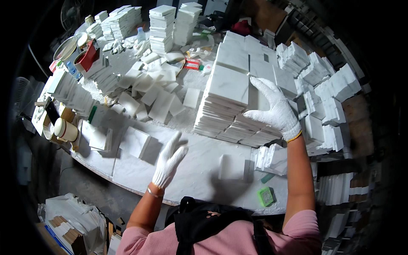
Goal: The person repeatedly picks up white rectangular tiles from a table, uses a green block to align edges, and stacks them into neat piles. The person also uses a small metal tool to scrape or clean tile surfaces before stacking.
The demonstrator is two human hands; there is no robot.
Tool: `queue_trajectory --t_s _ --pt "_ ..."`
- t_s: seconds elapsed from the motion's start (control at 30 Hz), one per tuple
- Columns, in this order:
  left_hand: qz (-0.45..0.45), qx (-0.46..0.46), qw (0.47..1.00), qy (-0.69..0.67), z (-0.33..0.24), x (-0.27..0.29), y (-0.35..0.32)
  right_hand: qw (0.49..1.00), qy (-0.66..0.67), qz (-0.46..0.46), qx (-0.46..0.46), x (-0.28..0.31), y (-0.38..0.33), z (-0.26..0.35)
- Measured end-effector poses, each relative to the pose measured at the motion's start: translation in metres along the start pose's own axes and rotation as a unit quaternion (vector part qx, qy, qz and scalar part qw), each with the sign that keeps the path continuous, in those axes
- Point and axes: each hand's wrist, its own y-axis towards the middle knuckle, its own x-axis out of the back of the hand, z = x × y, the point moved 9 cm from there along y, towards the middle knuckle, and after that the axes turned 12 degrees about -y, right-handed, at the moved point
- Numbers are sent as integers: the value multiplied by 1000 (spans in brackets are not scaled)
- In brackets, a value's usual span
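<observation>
My right hand (276,108), in a white knit glove, reaches over a large block of stacked white marble tiles (229,87). Its thumb and fingers are spread wide above a shaded tile surface (258,97); I see nothing gripped in it. My left hand (169,163), gloved too, hovers over the near part of the marble worktop (191,153) with fingers stretched out and holding nothing. To its left lies a short stack of tiles (135,142). Between the hands and close to the front edge is a single pale tile (231,166).
A green block (265,196) sits near the front edge at right. Loose tile pieces (159,100) are heaped beyond my left hand. Tall tile stacks (162,29) stand at the back, more tile stacks (314,102) on the right. A cream cup (66,129) stands at left.
</observation>
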Motion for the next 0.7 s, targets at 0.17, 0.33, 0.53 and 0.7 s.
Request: queue_trajectory --t_s 0.17,0.33,0.53,0.7 --pt "49 -248 944 213 -74 -44 57 995 -73 -69 -2 -13 -11 9" --pt "87 -293 916 261 -93 -77 94 993 -68 -100 -14 -14 -5 18" --pt "107 -296 927 203 -96 -90 105 989 -52 -138 -17 -13 -8 17" --pt "110 -266 946 152 -96 -94 106 987 -52 -151 -30 -9 -11 17"
